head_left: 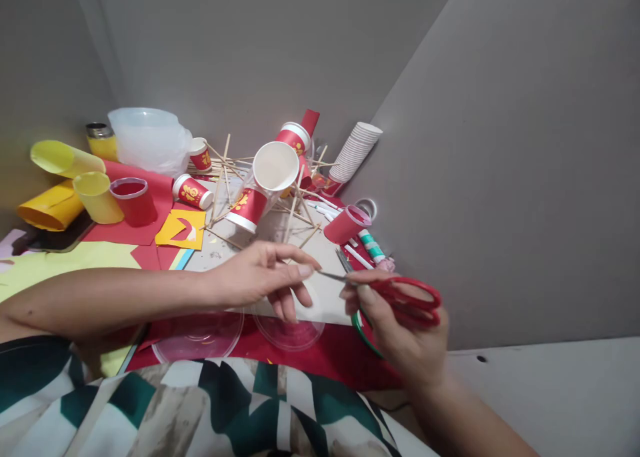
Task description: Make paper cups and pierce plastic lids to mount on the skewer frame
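My right hand (400, 330) grips red-handled scissors (405, 297), whose metal blades point left. My left hand (265, 277) reaches across from the left, thumb and forefinger pinched at the blade tip; what they hold, if anything, is too small to make out. Both hands hover over two clear plastic lids (290, 330) lying on red paper (340, 353) at the table's near edge.
Behind the hands lie red printed paper cups (247, 207), a white-lined cup (275, 167), scattered wooden sticks (295, 213), a stack of white cups (355, 151), yellow and red paper rolls (97, 197), a clear plastic container (147, 137) and pens. Grey walls close in at the back and right.
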Motion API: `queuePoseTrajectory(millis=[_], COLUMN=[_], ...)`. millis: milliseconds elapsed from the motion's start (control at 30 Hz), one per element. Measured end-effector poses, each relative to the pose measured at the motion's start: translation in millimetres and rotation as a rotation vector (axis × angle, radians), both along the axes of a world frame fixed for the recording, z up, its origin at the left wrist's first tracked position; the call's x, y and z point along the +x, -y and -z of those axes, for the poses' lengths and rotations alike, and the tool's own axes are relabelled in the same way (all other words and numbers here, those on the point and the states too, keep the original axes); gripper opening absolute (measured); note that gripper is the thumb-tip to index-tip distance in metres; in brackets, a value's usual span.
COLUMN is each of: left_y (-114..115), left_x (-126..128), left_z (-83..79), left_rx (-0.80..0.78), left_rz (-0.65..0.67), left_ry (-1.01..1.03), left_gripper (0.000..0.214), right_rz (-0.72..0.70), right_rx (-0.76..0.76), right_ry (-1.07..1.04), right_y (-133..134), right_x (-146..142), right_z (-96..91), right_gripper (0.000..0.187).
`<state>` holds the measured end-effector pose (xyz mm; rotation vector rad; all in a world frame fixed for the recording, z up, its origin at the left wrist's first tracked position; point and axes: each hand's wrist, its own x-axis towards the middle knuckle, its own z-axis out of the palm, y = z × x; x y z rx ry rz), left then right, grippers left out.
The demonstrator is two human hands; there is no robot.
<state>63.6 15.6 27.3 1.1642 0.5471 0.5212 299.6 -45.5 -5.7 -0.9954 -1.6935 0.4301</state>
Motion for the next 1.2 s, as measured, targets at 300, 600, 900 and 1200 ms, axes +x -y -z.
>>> queuePoseTrajectory(millis=[300, 600, 900, 1200], left_y=[-89.6, -195.2, -213.2, -180.4], left_x=[-92.7, -115.1, -92.7, -81.6], left_z=[-30.5, -8.4, 13.8, 12.1], left_rx=[0.455, 0.204, -0.001, -0.074], left_rz=[-1.119, -1.099, -0.788, -0.657], left_ry=[0.073, -0.142, -0.069, -0.102], left_gripper=[0.028, 0.02, 0.024, 0.038], right_rz=[0.052, -0.021, 0.301, 0.332], right_rx=[-0.06, -0.364, -0.545, -0.552], right_ry=[0.963, 1.045, 0.304, -0.068], right_y=[-77.8, -81.5, -143.4, -265.9], right_x=[64.3, 86.4, 39.8, 11.7], right_z=[30.9, 28.9, -53.5, -29.3], right_gripper=[0.038, 0.053, 0.021, 0.034])
